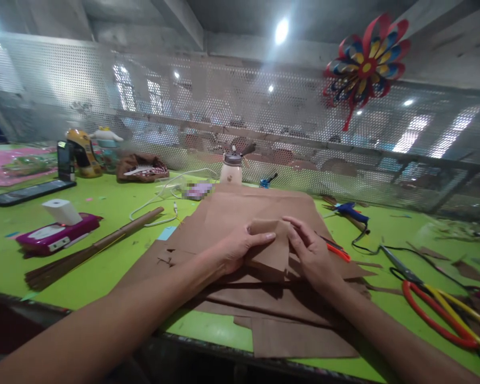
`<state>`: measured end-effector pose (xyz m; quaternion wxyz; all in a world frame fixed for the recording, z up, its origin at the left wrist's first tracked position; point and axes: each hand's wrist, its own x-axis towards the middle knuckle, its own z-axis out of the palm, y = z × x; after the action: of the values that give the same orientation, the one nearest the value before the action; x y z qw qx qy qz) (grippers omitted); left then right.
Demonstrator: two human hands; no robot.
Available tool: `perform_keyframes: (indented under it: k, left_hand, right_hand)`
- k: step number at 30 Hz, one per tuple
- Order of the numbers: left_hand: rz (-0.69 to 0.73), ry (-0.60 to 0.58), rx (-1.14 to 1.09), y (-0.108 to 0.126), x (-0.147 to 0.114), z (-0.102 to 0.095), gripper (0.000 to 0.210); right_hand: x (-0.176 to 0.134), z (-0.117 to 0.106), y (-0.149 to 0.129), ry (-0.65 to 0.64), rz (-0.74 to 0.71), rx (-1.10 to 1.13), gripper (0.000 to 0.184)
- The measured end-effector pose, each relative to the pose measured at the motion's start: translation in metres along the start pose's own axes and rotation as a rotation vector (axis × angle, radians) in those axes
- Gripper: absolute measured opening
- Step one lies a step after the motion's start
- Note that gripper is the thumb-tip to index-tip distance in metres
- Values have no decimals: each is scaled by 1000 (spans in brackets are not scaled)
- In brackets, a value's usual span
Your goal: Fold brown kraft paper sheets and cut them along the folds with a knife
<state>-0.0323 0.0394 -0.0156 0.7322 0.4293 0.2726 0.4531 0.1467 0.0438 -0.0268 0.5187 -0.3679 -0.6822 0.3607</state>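
Observation:
A small folded piece of brown kraft paper (272, 253) is held up above a stack of larger brown paper sheets (240, 210). My left hand (246, 245) grips it from the left, the thumb lying across its front face and the other fingers hidden behind. At the paper's right edge, my right hand (310, 248) pinches with thumb and fingertips. Red-handled scissors (339, 252) lie partly hidden just beyond my right hand. Loose brown offcuts (304, 338) stick out from under the stack at the table's front edge.
The green table (124, 213) carries a rolled brown paper bundle (124, 229), a purple power strip (60, 232), a phone (65, 162) and a white-bodied bottle (232, 169). Rightward lie a blue glue gun (352, 212) with its cord and large scissors (436, 309). Perforated metal mesh (224, 106) stands behind.

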Motion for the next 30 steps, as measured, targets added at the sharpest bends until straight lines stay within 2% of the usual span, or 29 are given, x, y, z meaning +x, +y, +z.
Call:
perform_keyframes:
  k: [5,9,15,23,30]
  left_hand:
    - [25,38,-2,3,-1,4,45]
    - [41,33,0,2,0,3,46]
    - [122,31,73,0,1,1,40]
    - [181,88,180,-3,1,1,41]
    - [244,132,321,-4,-1,9,35]
  right_hand:
    - [-6,5,1,58,-143,-216,45]
    - [-7,7,8,6,-155,-208,45]
    - [-6,8,10,17,-188,-230,42]
    - [4,-5,-7,56,-78,-19,38]
    - [5,-3,-7,-14,-21,-107,32]
